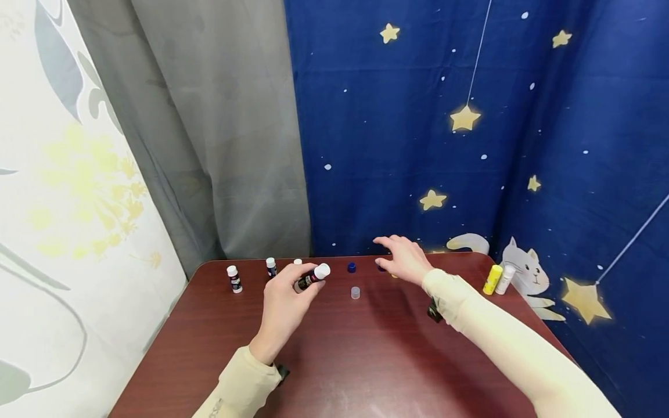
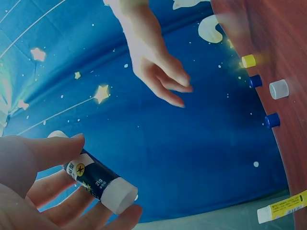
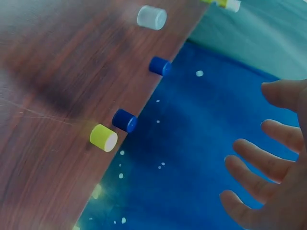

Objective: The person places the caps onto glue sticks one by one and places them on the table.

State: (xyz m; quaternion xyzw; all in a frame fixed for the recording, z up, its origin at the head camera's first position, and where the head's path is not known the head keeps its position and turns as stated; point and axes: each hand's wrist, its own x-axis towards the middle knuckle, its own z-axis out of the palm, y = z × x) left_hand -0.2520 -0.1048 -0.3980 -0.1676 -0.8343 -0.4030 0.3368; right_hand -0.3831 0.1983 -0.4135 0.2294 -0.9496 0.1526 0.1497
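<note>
My left hand (image 1: 286,302) grips a dark-labelled glue stick (image 1: 309,278) with white ends, thumb on one side and fingers on the other, raised above the table. In the left wrist view, "21g" reads on the glue stick (image 2: 91,176). My right hand (image 1: 406,259) hovers near the table's back edge, holding nothing. Its fingers (image 3: 259,165) are spread and loosely bent in the right wrist view. Near it are a blue cap (image 3: 124,120) and a yellow cap (image 3: 103,138). Another blue cap (image 1: 352,267) and a translucent cap (image 1: 355,292) stand between the hands.
Two dark-labelled glue sticks stand on the left, one nearer (image 1: 234,280) and one farther back (image 1: 271,267). A yellow-labelled glue stick (image 2: 288,206) is mostly hidden behind my left hand in the head view. At right stand a yellow tube (image 1: 492,280) and a white tube (image 1: 505,280). Curtains (image 1: 366,145) hang behind.
</note>
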